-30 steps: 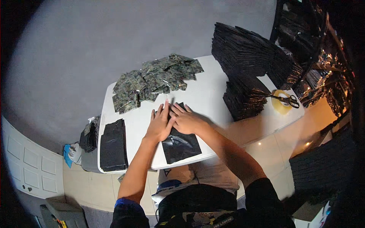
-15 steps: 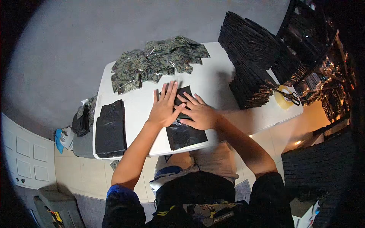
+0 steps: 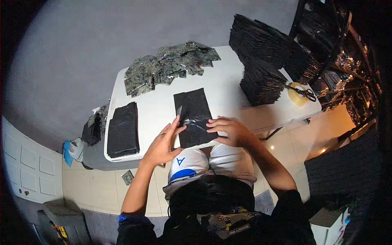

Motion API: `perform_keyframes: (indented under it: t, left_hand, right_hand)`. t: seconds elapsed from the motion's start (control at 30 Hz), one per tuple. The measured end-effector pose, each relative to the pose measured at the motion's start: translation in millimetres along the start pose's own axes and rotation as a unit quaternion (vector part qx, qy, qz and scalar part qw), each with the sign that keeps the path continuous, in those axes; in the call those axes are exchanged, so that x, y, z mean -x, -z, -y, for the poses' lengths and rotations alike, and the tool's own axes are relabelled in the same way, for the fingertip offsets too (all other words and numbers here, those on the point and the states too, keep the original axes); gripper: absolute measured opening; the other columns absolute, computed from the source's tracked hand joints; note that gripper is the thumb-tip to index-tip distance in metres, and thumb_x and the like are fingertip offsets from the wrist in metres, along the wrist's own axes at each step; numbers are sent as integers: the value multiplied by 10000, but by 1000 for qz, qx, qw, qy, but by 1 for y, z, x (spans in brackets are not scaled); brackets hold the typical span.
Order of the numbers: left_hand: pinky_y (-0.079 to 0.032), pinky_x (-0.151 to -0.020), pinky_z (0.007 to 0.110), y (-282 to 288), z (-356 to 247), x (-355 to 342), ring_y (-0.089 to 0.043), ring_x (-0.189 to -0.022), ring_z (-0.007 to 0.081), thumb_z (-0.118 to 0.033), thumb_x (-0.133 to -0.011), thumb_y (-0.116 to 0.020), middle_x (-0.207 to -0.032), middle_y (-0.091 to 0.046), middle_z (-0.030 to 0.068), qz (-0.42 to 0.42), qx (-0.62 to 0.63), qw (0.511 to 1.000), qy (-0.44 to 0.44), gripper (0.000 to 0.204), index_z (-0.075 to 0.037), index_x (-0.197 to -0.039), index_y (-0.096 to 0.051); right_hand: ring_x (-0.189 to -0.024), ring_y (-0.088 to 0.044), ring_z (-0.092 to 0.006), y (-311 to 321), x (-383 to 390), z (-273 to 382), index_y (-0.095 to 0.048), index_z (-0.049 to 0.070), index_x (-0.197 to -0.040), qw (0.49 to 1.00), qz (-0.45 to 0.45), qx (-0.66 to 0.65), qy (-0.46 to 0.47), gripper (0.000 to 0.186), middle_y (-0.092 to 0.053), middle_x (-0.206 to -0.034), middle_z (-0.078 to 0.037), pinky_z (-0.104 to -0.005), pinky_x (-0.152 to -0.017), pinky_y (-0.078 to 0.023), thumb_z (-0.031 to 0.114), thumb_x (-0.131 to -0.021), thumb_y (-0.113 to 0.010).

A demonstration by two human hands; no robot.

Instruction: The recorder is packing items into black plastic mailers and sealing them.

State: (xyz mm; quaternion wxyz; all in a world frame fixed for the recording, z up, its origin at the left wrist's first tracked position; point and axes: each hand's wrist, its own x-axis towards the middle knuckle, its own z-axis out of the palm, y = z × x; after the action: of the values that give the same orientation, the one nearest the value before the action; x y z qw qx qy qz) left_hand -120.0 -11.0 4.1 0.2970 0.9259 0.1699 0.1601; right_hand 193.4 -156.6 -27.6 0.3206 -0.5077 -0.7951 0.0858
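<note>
My left hand is at the left edge of a flat black plastic piece near the front of the white table; its fingers are apart, near a small raised glossy flap. My right hand has curved, separated fingertips resting on the piece's right side. A neat black stack lies to the left. Behind sit clear-bagged camouflage items, heaped together.
Tall black piles, a tape roll and black scissors occupy the table's right. A crowded rack stands beside it. A white door is at left; a small camouflage packet lies on the floor.
Both hands have moved down and apart from the middle of the black piece to its two sides, uncovering its upper part.
</note>
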Motion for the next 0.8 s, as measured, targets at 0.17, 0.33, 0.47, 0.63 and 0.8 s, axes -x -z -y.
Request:
perform_keyframes:
  t: [0.17, 0.33, 0.47, 0.63, 0.8]
  left_hand:
    - [-416, -1238, 477, -9, 8, 3, -606, -1406, 358, -8, -860, -763, -1312, -790, 91, -61, 96, 992, 48, 979, -114, -1724, -314]
    - [-551, -1004, 369, -19, 0, 4, -754, -995, 210, -21, -989, -744, -1024, -788, 125, -157, 100, 982, 26, 756, -106, -1670, -427]
    - [-512, -785, 269, -22, 4, -32, -572, -785, 89, 30, -1037, -669, -849, -614, -4, -216, 144, 966, 22, 689, -83, -1662, -401]
    - [-499, -736, 266, -32, 15, -61, -588, -778, 93, 18, -1054, -648, -846, -635, 14, -228, 144, 958, 93, 700, -145, -1673, -365]
    - [-526, -678, 307, -35, 7, -64, -684, -729, 150, 25, -1037, -662, -838, -707, 82, -220, 102, 955, 169, 682, -140, -1636, -380]
  right_hand:
    - [-1184, -755, -315, -11, 7, 1, -779, 27, -1139, 997, -51, -55, -24, 172, -811, -1155, -146, -507, -1204, -478, 151, -1021, -755]
    - [-1045, -769, -340, -10, 10, 25, -747, 5, -1127, 985, -105, -35, -135, 162, -791, -1101, -181, -465, -1059, -559, 142, -1043, -722]
    - [-953, -766, -356, -19, -22, 11, -678, -17, -1204, 949, -209, -106, -211, 205, -753, -1042, -225, -437, -846, -589, 150, -1085, -660]
    - [-675, -679, -369, -34, -56, -6, -617, 7, -1047, 926, -275, -23, -259, 181, -649, -777, -213, -471, -614, -473, 174, -1118, -608]
    - [-690, -699, -440, -48, -44, -17, -651, 53, -1030, 914, -256, 75, -305, 199, -691, -760, -208, -510, -614, -505, 241, -1095, -645]
